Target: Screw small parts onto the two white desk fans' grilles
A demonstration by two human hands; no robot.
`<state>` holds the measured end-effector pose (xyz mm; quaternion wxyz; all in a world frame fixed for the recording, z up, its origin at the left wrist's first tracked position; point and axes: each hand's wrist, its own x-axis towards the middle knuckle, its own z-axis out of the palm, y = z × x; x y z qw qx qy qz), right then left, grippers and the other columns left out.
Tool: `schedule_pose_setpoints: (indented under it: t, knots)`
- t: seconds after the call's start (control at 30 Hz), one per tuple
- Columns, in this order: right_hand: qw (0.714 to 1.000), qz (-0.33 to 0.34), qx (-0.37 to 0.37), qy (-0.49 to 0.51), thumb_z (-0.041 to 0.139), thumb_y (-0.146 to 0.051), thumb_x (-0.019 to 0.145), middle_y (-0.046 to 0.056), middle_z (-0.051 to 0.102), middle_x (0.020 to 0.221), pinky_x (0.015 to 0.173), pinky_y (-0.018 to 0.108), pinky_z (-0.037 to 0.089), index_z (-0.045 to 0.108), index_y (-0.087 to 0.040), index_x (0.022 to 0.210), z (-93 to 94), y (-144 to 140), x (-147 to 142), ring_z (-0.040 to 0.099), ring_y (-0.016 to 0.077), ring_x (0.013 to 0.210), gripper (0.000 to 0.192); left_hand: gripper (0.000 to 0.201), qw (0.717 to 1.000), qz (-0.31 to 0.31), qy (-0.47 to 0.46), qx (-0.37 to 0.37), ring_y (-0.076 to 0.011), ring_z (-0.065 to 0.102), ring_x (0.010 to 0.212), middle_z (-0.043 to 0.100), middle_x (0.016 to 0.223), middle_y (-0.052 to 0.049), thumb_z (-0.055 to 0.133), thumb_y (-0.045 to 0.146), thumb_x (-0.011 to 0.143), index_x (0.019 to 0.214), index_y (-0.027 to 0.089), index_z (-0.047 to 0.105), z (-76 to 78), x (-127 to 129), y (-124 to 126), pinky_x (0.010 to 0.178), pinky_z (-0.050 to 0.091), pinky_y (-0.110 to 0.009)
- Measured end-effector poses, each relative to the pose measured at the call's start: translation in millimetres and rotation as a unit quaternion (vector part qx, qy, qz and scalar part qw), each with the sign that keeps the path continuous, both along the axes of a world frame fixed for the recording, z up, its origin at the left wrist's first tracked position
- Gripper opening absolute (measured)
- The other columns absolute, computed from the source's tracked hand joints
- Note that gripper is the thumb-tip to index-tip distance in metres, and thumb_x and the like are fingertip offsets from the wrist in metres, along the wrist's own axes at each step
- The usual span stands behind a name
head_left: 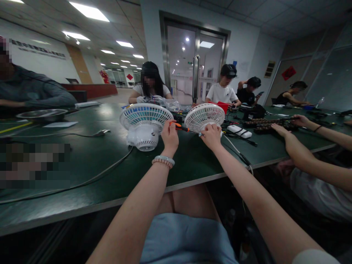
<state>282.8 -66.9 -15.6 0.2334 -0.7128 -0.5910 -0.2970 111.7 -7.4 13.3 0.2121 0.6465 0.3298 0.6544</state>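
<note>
My left hand (169, 137) is closed around an orange and black screwdriver (180, 126), its thin shaft pointing right. The shaft's end is close to a small blue-grey part (201, 135) by the fingers of my right hand (211, 135). Those fingers are curled over the back of a white fan (205, 114) with a round slatted grille, hiding much of its housing. Another white fan (146, 115) lies just left of my left hand, grille tilted away, with its rounded motor housing (143, 138) towards me.
A pale cord (104, 170) crosses the green table (110, 187) to the left. A white power strip (239, 131) lies right of the fans. At the right, a neighbour's hands (283, 130) touch dark strips (271, 124). Clear plastic (174, 104) and a red bin (223, 106) are behind.
</note>
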Motion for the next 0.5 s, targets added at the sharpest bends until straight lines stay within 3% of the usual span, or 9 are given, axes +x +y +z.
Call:
schedule_pose_setpoints:
  t: [0.2, 0.5]
  knots:
    - [1.000, -0.001, -0.006, 0.003, 0.052, -0.037, 0.081, 0.008, 0.051, 0.103, 0.081, 0.041, 0.020, 0.069, -0.026, 0.087, 0.2, 0.4, -0.2, 0.031, 0.0254, 0.100, 0.021, 0.030, 0.999, 0.040, 0.019, 0.000, -0.0151, 0.052, 0.069, 0.054, 0.068, -0.002, 0.037, 0.043, 0.086, 0.076, 0.019, 0.053, 1.5, -2.9, -0.3, 0.064, 0.040, -0.027]
    - [1.000, -0.008, -0.004, 0.001, 0.051, -0.037, 0.081, 0.007, 0.050, 0.102, 0.081, 0.041, 0.020, 0.069, -0.027, 0.086, 0.5, 0.1, -0.5, 0.031, 0.0252, 0.100, 0.021, 0.032, 0.993, 0.103, 0.062, 0.025, -0.0137, 0.044, 0.059, 0.048, 0.061, 0.000, 0.038, 0.042, 0.085, 0.064, 0.019, 0.045, -1.4, -4.6, 2.9, 0.060, 0.034, -0.027]
